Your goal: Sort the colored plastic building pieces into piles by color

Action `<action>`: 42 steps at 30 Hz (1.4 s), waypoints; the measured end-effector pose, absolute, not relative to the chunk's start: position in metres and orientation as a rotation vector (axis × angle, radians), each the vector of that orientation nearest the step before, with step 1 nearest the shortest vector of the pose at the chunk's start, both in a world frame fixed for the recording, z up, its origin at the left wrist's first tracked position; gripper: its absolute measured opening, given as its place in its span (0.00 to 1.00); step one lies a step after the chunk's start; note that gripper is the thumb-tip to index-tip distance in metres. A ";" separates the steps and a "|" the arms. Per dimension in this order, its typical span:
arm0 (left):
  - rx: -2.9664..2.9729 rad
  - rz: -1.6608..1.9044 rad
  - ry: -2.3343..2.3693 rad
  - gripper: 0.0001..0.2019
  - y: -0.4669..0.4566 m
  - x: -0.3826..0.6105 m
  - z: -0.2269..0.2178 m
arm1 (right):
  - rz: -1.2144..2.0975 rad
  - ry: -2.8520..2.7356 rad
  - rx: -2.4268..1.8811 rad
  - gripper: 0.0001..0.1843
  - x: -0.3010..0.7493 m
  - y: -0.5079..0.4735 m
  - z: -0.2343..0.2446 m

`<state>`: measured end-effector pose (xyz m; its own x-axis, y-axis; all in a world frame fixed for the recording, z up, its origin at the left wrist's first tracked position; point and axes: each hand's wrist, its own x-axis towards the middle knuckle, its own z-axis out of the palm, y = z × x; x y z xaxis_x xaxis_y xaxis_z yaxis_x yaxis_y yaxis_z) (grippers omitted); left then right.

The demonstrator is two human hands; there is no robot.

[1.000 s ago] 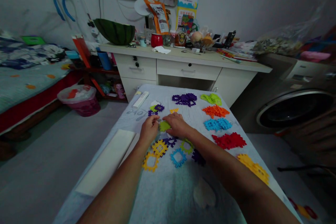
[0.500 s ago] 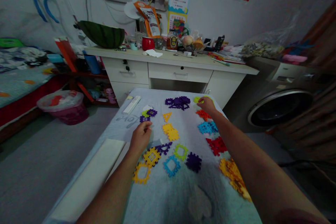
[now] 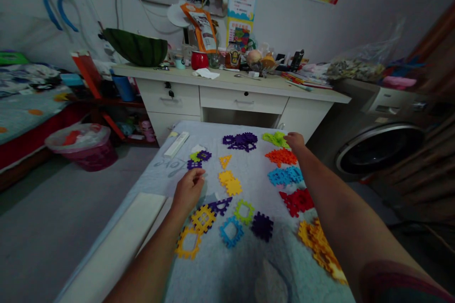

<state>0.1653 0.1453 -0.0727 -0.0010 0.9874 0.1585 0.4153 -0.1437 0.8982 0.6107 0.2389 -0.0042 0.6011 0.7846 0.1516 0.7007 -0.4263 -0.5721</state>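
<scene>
My left hand [image 3: 190,189] is loosely curled over the left part of the cloth-covered table, and nothing shows between its fingers. Just beyond it lies a small cluster of purple building tiles [image 3: 204,155] and a lime one. My right hand [image 3: 295,141] is at the right end of a pile of lime green building tiles [image 3: 275,138]. Its fingers are bent together, and whatever they pinch is hidden. Nearer along that side are piles of orange tiles [image 3: 280,156], blue tiles [image 3: 284,175], red tiles [image 3: 298,201] and yellow-orange tiles [image 3: 320,246].
Purple tiles [image 3: 243,140] are heaped at the table's far end. Yellow tiles [image 3: 230,182], a blue frame tile [image 3: 231,232] and a dark purple tile [image 3: 262,226] lie mid-table. A long white board [image 3: 121,241] runs along the left edge. Behind stands a desk [image 3: 245,99].
My right hand has moved right, from above the lime green pile to its right end, uncovering more of the pile. My left hand has barely moved.
</scene>
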 end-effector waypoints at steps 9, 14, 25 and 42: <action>1.647 1.126 1.456 0.15 0.145 0.166 -0.074 | 0.247 -1.026 -2.124 0.33 0.595 0.217 0.003; 1.650 1.118 1.465 0.15 0.146 0.166 -0.075 | 0.240 -0.995 -2.020 0.30 0.586 0.202 0.016; 1.679 1.115 1.460 0.14 0.146 0.167 -0.075 | 0.791 -1.989 -1.509 0.11 0.446 0.138 0.017; 1.681 1.104 1.463 0.13 0.147 0.167 -0.074 | 0.462 -2.147 -1.770 0.11 0.403 0.101 -0.012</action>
<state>0.1670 0.1469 -0.0741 0.0265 0.9833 0.1800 0.4428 -0.1730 0.8798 0.4030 0.1005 -0.0124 -0.1815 0.9826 0.0398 0.8790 0.1802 -0.4414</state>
